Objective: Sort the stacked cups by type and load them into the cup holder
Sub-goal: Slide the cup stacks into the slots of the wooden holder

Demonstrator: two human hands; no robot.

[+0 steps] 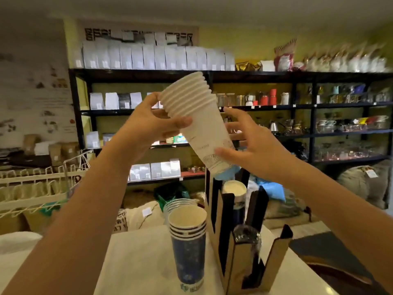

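White stack [191, 107] in left grip [148, 124], right grip [255, 145] spread, above holder [240, 258] and blue cups [188, 241].

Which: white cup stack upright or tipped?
Tipped: white cup stack leans in midair, rims up-left, base down-right above the cup holder; left hand grips near the rims, right hand touches the base.

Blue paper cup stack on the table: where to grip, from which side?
Wrap the fingers round the blue cup stack at its sidewall just under the nested rims, coming from its left. It stands upright and tapers downward; the cup holder crowds its right and clear cups sit behind.
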